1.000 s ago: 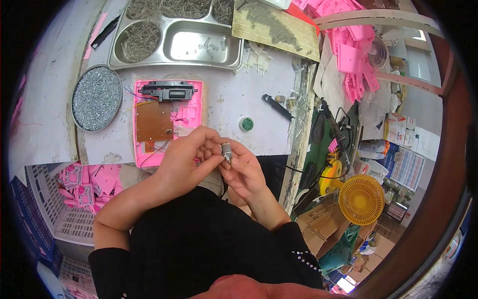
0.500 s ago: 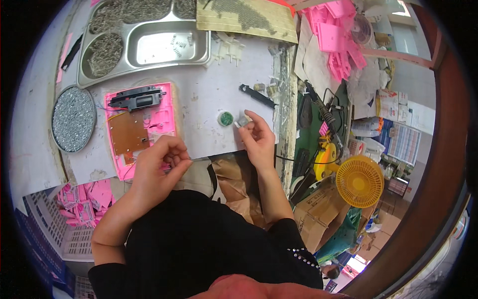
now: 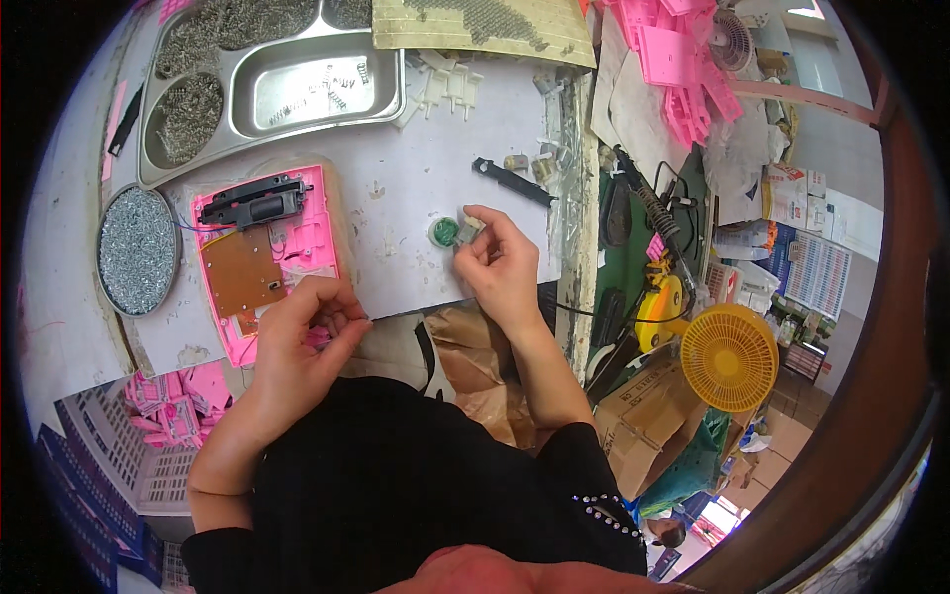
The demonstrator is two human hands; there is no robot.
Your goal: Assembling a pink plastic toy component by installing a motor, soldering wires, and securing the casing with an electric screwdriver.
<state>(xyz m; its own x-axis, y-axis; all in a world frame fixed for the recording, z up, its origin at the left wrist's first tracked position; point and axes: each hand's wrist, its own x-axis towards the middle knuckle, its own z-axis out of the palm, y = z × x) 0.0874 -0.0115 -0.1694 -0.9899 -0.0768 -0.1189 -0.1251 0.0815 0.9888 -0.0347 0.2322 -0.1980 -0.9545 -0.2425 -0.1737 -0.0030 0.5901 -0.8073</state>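
The right hand (image 3: 503,269) is pinching a small silvery motor (image 3: 469,232) between thumb and fingertips, while the left hand (image 3: 307,337) is hanging loosely curled by the near edge of the table (image 3: 396,282); whether its fingertips are holding anything tiny, I cannot tell. The motor is sitting right at the rim of a little round pot (image 3: 445,233) with green contents, its narrow end pointing toward the green; whether the two are touching is not showing clearly. The fingers are gripping the body from the right, probably to leave that end free. The pot is standing on bare tabletop, seemingly for easy reach.

To the left, a pink shell (image 3: 325,238) is lying open side up, so its brown board (image 3: 242,272) and black housing (image 3: 262,203) are staying accessible. Beyond the pot, a black strip (image 3: 512,182) is lying slantwise near several small metal cylinders (image 3: 542,166). Farther out, an oval dish (image 3: 179,243) is keeping small metal pieces (image 3: 139,249) together, and a compartmented steel tray (image 3: 252,99) is holding springs (image 3: 336,99), presumably to stop them scattering
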